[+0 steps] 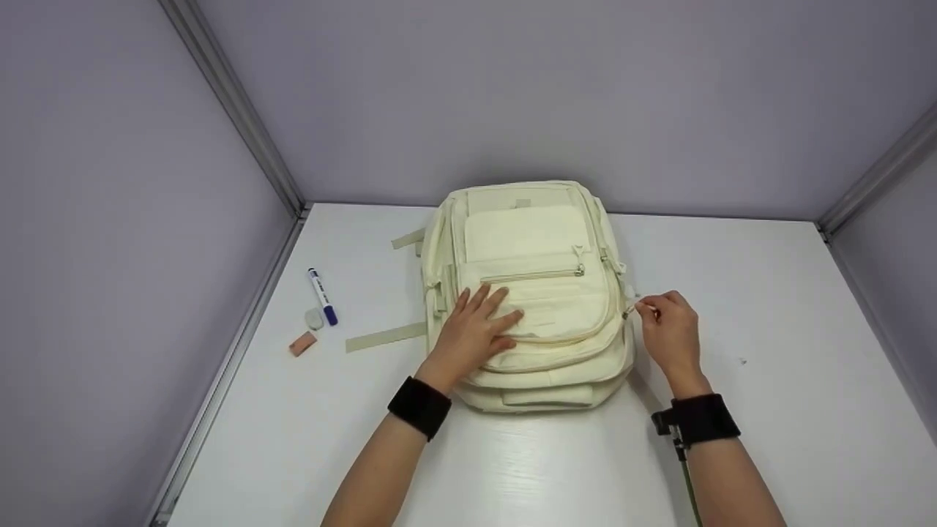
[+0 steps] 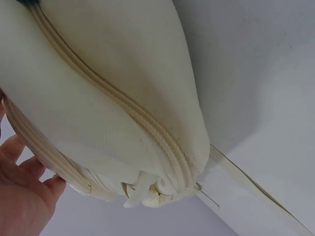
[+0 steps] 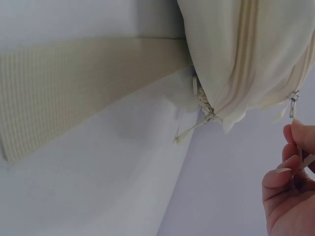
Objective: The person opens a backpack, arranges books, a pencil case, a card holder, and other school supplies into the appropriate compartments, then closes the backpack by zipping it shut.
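A cream backpack (image 1: 542, 300) lies on the white table with its front pockets facing up. My left hand (image 1: 472, 337) rests with spread fingers on the lower left of its front; in the left wrist view those fingers lie along a zipper seam (image 2: 44, 142). At the bag's right side my right hand (image 1: 670, 329) pinches a zipper pull (image 3: 294, 110) between thumb and fingers. The pull's cord runs from a metal slider on the pocket seam. Another zipper pull (image 3: 184, 135) hangs free from a second slider in the right wrist view.
Left of the bag lie a marker (image 1: 323, 296) with a blue cap, a small whitish object (image 1: 314, 318) and a pinkish block (image 1: 302, 343). Straps (image 1: 384, 337) stretch from the bag's left side. Grey panels (image 1: 468, 95) stand behind the table.
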The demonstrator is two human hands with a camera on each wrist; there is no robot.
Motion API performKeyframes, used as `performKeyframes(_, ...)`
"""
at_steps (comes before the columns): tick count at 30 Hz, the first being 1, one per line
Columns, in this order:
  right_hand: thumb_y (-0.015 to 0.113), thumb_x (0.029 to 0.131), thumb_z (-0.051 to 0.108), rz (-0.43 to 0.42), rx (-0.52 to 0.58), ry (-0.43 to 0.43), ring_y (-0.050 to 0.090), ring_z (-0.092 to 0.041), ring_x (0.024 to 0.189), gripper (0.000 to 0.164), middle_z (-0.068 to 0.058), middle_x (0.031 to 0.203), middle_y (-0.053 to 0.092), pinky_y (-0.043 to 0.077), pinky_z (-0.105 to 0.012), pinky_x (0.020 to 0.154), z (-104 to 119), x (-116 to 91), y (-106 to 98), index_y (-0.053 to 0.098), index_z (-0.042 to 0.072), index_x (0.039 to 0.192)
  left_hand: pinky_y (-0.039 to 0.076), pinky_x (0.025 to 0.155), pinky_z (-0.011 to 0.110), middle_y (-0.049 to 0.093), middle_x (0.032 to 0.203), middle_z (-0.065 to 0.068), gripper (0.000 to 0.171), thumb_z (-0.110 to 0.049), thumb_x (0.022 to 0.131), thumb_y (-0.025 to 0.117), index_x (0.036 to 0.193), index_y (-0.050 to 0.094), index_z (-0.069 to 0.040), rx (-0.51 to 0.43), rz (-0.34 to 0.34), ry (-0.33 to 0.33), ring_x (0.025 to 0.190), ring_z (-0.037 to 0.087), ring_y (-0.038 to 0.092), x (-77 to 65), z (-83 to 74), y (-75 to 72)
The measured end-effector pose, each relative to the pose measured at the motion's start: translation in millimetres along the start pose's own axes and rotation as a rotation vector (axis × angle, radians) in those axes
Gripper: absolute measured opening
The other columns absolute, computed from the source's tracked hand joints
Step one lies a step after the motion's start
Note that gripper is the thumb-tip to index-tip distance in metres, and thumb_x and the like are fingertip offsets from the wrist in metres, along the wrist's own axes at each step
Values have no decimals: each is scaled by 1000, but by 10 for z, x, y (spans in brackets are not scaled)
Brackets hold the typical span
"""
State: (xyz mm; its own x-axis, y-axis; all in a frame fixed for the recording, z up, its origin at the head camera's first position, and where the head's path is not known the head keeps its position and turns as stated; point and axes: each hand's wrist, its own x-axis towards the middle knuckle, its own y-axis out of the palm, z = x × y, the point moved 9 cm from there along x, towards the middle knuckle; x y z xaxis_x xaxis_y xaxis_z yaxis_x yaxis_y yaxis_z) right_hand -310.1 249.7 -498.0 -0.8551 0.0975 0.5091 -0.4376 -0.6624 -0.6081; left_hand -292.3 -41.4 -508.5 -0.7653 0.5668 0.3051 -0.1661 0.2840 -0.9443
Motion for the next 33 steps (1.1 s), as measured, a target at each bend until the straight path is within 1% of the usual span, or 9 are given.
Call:
performKeyframes(4,64,94,2,151,18,66,61,-36,84,12,-21,93,62,48,-48,71,-88,-10,100,68,-9,97,20,113,54,36,154,10,50,-47,92,59,139,58,-28,15,-4,0,143,37,26,10,-19,7)
performKeyframes(9,47,105,11,437,140,167,54,-43,117,19,-25,129,58,45,-54,90,-197,-136,344,55,-6,110,20,113,55,35,154,12,50,-45,94,61,140,56,-28,43,14,-5,143,38,25,5,-35,15)
performKeyframes(10,45,106,13,478,156,182,53,-42,118,20,-24,131,57,45,-53,90,-209,-168,385,53,-4,112,20,113,55,35,154,12,50,-46,94,61,141,55,-28,50,21,-7,143,38,24,4,-37,18)
performKeyframes(12,42,107,18,530,165,204,56,-40,111,21,-24,127,58,46,-48,85,-218,-219,443,50,-1,111,20,113,56,35,153,13,51,-48,95,59,142,54,-28,60,32,-15,143,39,24,8,-42,23)
performKeyframes(15,41,107,20,559,128,205,58,-31,91,20,-20,108,61,45,-40,73,-200,-271,492,48,1,110,19,113,57,35,153,14,58,-56,94,55,145,49,-29,73,52,-36,143,39,24,21,-55,29)
performKeyframes(17,40,107,18,581,105,197,54,-26,80,18,-17,97,59,43,-36,67,-165,-308,521,47,1,108,19,112,59,36,152,15,64,-62,93,52,148,45,-30,76,70,-60,143,40,24,35,-67,30)
performKeyframes(25,43,106,19,703,96,152,47,-17,63,16,-5,77,52,39,-32,56,79,-599,618,49,5,101,19,106,70,40,144,22,77,-76,85,44,153,33,-40,155,162,-167,141,49,22,83,-74,43)
performKeyframes(29,53,103,20,701,75,111,52,-16,67,11,-1,79,56,43,-32,59,171,-720,630,52,9,102,17,104,72,35,148,21,79,-78,84,44,153,30,-42,169,197,-186,142,49,18,91,-61,63)
performKeyframes(33,62,99,18,629,50,89,63,-20,86,11,-5,100,67,51,-38,72,170,-763,598,60,11,107,14,103,75,17,162,9,83,-78,84,44,154,29,-37,152,211,-165,146,44,8,92,-80,108)
